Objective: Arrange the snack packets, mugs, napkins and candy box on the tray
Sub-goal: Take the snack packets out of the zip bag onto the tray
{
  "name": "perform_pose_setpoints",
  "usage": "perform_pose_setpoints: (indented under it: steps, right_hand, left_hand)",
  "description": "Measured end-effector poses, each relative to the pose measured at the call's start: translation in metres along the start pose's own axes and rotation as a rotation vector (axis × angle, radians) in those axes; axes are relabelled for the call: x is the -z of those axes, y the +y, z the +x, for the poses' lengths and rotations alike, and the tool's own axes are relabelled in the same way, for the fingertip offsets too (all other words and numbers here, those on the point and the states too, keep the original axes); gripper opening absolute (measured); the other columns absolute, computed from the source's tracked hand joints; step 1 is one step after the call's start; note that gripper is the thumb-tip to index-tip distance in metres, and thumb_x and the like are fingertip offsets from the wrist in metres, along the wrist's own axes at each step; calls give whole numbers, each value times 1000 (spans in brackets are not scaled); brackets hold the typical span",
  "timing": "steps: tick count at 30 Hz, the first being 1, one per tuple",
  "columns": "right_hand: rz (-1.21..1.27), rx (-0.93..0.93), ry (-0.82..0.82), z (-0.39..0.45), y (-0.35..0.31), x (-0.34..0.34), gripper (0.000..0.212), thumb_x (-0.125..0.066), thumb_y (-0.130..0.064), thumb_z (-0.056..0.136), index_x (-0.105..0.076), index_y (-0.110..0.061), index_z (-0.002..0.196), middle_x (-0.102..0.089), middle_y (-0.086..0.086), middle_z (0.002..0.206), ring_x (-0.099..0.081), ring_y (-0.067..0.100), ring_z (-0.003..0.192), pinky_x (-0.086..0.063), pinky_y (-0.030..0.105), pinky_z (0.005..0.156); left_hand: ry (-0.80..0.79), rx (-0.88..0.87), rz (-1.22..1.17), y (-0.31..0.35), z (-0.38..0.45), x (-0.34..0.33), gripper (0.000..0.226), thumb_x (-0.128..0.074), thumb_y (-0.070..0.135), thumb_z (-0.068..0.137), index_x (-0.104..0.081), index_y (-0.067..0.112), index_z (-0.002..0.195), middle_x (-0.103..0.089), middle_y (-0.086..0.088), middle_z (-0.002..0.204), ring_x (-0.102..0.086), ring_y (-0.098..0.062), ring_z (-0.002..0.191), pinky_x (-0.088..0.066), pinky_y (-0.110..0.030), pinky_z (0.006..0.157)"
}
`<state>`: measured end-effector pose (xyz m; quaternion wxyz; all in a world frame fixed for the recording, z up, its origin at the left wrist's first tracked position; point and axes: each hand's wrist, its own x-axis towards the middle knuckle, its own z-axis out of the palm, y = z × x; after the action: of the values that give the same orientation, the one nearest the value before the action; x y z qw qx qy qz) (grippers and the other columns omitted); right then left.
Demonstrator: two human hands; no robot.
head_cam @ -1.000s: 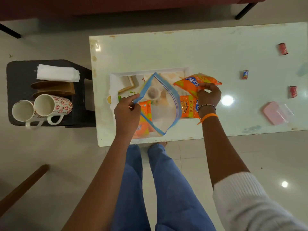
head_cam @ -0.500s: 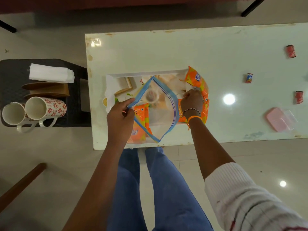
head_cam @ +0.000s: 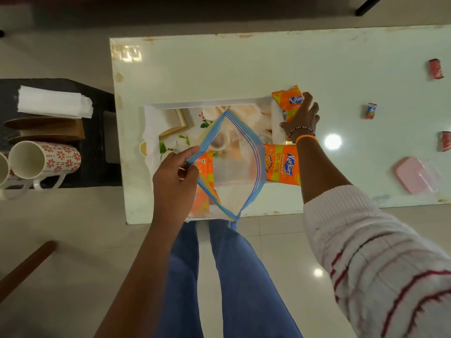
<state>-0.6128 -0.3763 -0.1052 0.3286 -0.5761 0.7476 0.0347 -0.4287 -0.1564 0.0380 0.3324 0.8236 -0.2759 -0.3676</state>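
Note:
My left hand (head_cam: 175, 176) pinches the rim of a clear zip bag (head_cam: 234, 167) with a blue edge, holding it open above the white printed tray (head_cam: 195, 102). My right hand (head_cam: 302, 116) rests on an orange snack packet (head_cam: 287, 100) at the tray's far right corner, thumb at its near edge and fingers along its right side. A second orange packet (head_cam: 283, 164) lies on the tray's right side. A third packet (head_cam: 204, 167) lies under the bag. Two patterned mugs (head_cam: 46, 158) and white napkins (head_cam: 53, 104) sit on a black stool at the left. The pink candy box (head_cam: 415, 175) lies on the table at the right.
A brown paper bag (head_cam: 46, 129) lies on the stool (head_cam: 97, 132) between napkins and mugs. Three small wrapped candies (head_cam: 435, 69) (head_cam: 371, 111) (head_cam: 445, 141) are scattered on the glossy table (head_cam: 244, 69) to the right. My legs stand at the table's near edge.
My right hand carried the orange packet from beside the bag to the tray's far right corner, uncovering the second packet. My left hand keeps holding the bag in place.

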Motion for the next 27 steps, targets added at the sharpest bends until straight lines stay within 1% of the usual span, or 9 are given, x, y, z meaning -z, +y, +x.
perform_pose_setpoints:
  steps: [3,5,7,10,12,15,19,23,27]
  right_hand:
    - [90,-103,-55,14,3,4,79,-70,-18,77,-20,-17,137,-48,16,135,-29,38,131,-34,45,104]
    - [101,-111,-17,19,3,7,67,-67,-19,77,-26,-14,129,-53,13,129,-29,36,129,-33,47,103]
    - [31,-7,62,16,2,9,64,-68,-14,72,-31,-13,125,-49,12,128,-33,37,125,-36,50,101]
    - [-275,333,179,5,2,9,67,-64,-6,65,-36,-12,126,-44,16,127,-38,39,121,-35,53,101]
    - [-488,508,140,-2,4,5,71,-68,-9,66,-37,-14,129,-42,17,132,-34,40,127,-26,59,107]
    - [-548,591,-51,-7,10,-6,69,-74,-31,69,-41,-21,129,-33,12,144,-17,36,141,-13,66,109]
    - [-476,631,-16,-7,10,-19,33,-60,-30,83,-53,-22,115,-34,5,148,-9,31,146,-11,67,110]
    - [-671,626,-55,-11,16,-39,53,-45,-36,92,-29,-26,141,-15,7,158,0,38,145,-3,70,109]
    - [-636,571,6,-16,15,-47,56,-42,-36,93,-20,-28,145,-11,8,159,0,41,145,0,68,112]
  left_hand:
    - [-2,6,-7,-2,1,-3,33,-50,6,92,-60,23,118,-57,4,102,-57,-7,85,-47,-14,71]
    - [-1,5,-10,-4,1,-4,33,-51,6,92,-60,22,119,-56,5,103,-57,-4,84,-46,-15,71]
    - [2,12,-16,-6,1,-5,33,-51,6,92,-60,23,118,-57,5,104,-58,-6,87,-48,-17,73]
    - [6,42,-46,-7,0,-5,34,-51,5,91,-61,25,117,-57,4,104,-58,-10,91,-50,-20,75]
    - [-1,43,-45,-6,0,-5,34,-51,5,91,-61,25,117,-57,4,103,-59,-11,92,-50,-19,75]
    - [-6,49,-47,-6,1,-5,34,-51,4,91,-60,25,117,-57,4,103,-59,-10,90,-50,-19,74]
    - [-11,51,-53,-8,1,-7,35,-51,4,91,-60,26,117,-58,3,104,-59,-9,89,-50,-19,75]
    - [-15,77,-61,-9,-2,-9,36,-50,4,92,-60,28,116,-57,3,105,-58,-6,86,-49,-18,75]
    - [-18,59,-59,-8,-3,-11,36,-50,4,92,-58,31,115,-55,4,105,-57,-6,88,-49,-22,79]
